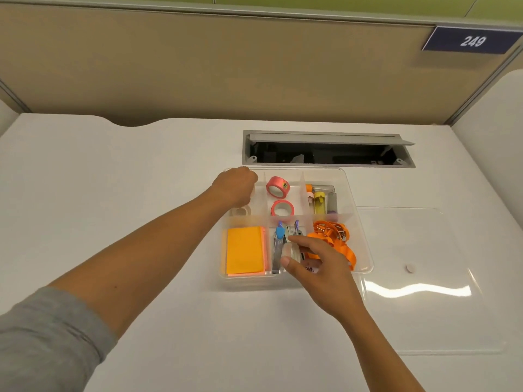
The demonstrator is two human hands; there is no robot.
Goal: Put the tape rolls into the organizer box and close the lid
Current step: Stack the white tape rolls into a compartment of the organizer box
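We see a clear organizer box (357,222) on the white desk (113,193), its clear lid (424,278) lying flat on the desk just beside it at 3 o'clock, so the box stands open.

Our right hand (319,267) hovers over the near middle compartment. Thumb and fingertips (285,261) pinch a clear tape roll (291,250), which stands on edge between them at the 11 o'clock side of the hand, above the stapler and small tools (278,241) in that compartment. We cannot tell whether the roll touches what lies under it.

Our left hand (235,188) reaches into the far left compartment, curled into a loose fist with the knuckles up. We cannot tell whether it holds anything; the fingers are hidden below the back of the hand. Just at 6 o'clock of that hand, in the same compartment, another clear tape roll (240,212) lies flat on the box floor, partly covered by the wrist.

In the far middle compartment, at 3 o'clock of the left hand, two pink tape rolls sit apart from either hand: the farther pink roll (278,187) is tilted up on edge, the nearer pink roll (282,208) lies closer to flat.

The near left compartment holds an orange pad of sticky notes (244,251). The near right compartment holds an orange strap with clips (336,236), touching the right hand's knuckles. The far right compartment holds markers (319,200).
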